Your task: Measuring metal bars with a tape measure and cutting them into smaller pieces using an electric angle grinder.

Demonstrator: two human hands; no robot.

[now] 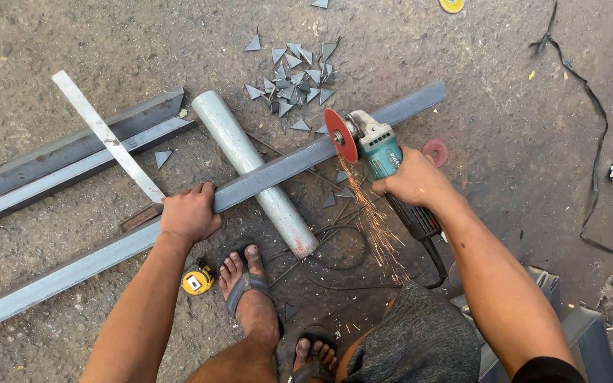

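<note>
My right hand (414, 181) is wrapped tight around the body of a teal angle grinder (384, 159), just right of the middle of the frame. Its red disc (340, 135) bites into the long grey steel bar (278, 170) that runs from the lower left up to the upper right, and sparks (377, 227) spray down toward my knee. My left hand (189, 213) presses down on the same bar, left of centre, fingers curled over its top edge.

The bar lies across a pale round pipe (253, 170) that props it up in the middle of the frame. A flat metal ruler (108, 135) leans diagonally at upper left, over two more dark steel lengths (72, 159). Above the grinder sits a heap of small triangular metal offcuts (296, 74). A worn red disc (435, 152) lies just right of my hand. A yellow tape measure (197, 280) rests beside my sandalled foot (250, 287) at lower centre. A black cable (594, 156) snakes down the right side.

Everything rests on rough, gritty grey concrete ground (505, 85), outdoors by the look of the light.
</note>
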